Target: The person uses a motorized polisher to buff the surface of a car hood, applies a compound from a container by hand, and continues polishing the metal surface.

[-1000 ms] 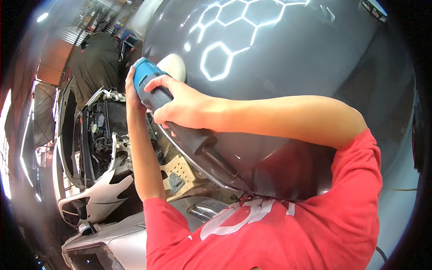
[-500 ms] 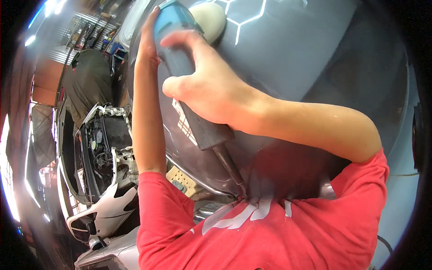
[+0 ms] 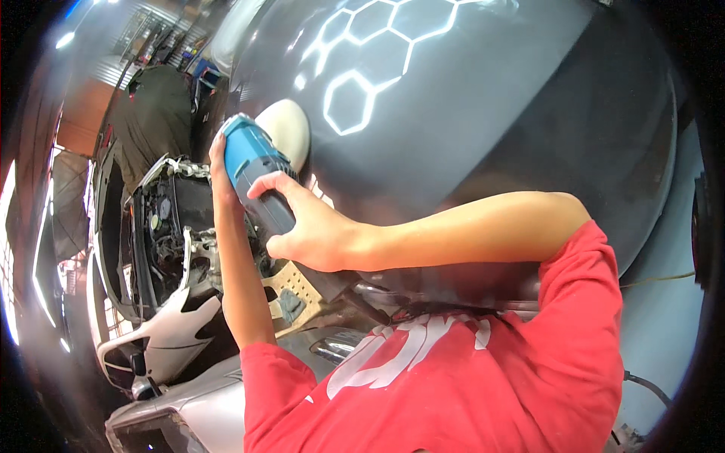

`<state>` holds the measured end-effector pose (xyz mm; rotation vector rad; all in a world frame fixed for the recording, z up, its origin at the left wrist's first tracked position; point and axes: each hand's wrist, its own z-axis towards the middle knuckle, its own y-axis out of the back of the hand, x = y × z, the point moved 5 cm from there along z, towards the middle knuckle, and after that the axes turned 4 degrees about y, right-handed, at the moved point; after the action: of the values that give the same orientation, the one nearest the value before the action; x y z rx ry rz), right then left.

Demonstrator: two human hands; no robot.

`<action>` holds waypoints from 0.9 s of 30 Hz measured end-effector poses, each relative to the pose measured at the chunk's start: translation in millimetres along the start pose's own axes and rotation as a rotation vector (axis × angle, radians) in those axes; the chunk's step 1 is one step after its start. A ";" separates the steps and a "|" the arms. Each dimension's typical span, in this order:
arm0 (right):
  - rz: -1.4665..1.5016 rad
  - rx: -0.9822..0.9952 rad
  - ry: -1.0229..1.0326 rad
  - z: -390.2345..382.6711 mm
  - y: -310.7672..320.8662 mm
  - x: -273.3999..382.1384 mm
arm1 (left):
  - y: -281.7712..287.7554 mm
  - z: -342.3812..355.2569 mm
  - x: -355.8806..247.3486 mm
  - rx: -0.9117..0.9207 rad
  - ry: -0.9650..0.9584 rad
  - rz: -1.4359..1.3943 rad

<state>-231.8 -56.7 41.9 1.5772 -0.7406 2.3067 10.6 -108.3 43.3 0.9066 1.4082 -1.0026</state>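
Observation:
A teal and dark grey power polisher (image 3: pixel 249 151) with a cream round pad (image 3: pixel 285 130) is held at the left edge of a glossy dark grey car panel (image 3: pixel 491 98), which reflects bright hexagonal lights. My left hand (image 3: pixel 222 169) grips the polisher's head from the left, its fingers mostly behind it. My right hand (image 3: pixel 310 230) is closed round the tool's dark body, with the index finger curled over it. The pad rests on or very near the panel; exact contact cannot be told.
At left stand a white car (image 3: pixel 158 340) with its engine bay exposed and a dark draped cover (image 3: pixel 151 113). A silver car (image 3: pixel 204 408) is at lower left. A perforated beige stool (image 3: pixel 291 291) with a grey cloth sits below the panel. A cord (image 3: pixel 653 278) runs at right.
The polisher and both hands went up and forward half a second ago, then came back down toward me, now slightly lower than a second ago. Both hands stay on the tool.

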 end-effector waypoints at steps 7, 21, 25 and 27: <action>0.075 0.048 -0.072 -34.2 -21.0 -14.2 | 17.4 -45.8 22.4 -0.129 -0.027 0.035; 0.137 -0.471 0.291 -141.1 50.2 55.2 | -257.8 -22.3 -42.1 0.364 -0.089 0.326; 0.090 -0.504 0.398 -155.1 44.8 51.2 | -258.6 -17.4 -42.3 0.275 -0.262 0.288; -0.081 -0.543 0.558 -158.5 43.9 45.8 | -259.2 -28.6 -30.2 0.382 -0.069 0.229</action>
<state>-395.9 -11.8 27.2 0.6756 -1.0029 2.0811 -239.6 -169.6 93.7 1.2691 1.0420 -1.1339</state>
